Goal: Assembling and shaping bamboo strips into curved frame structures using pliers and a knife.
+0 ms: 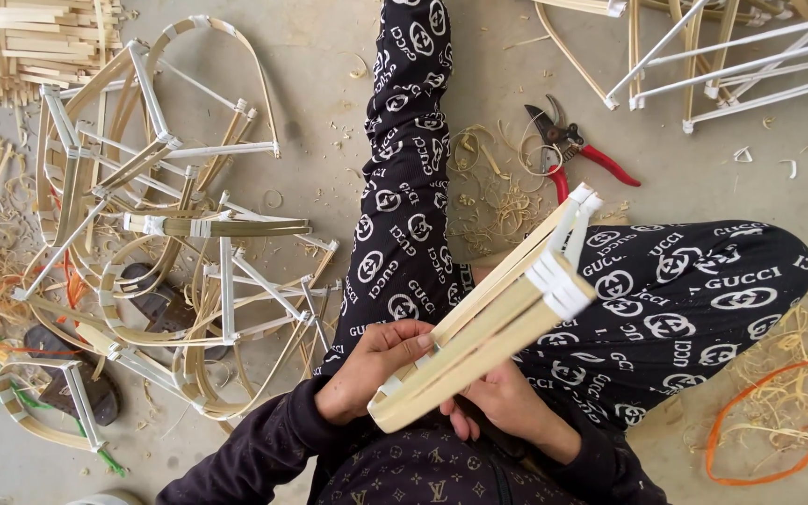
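Both my hands, left hand [376, 367] and right hand [507, 402], grip the bundle of bamboo strips [497, 313] over my lap, and I reckon a loosened grip could let those taped strips splay.

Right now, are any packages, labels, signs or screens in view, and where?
None of those in view.
Trousers: over both legs, centre and right, black with a repeated white printed pattern.
Top: bottom centre, dark with a pale repeated pattern.
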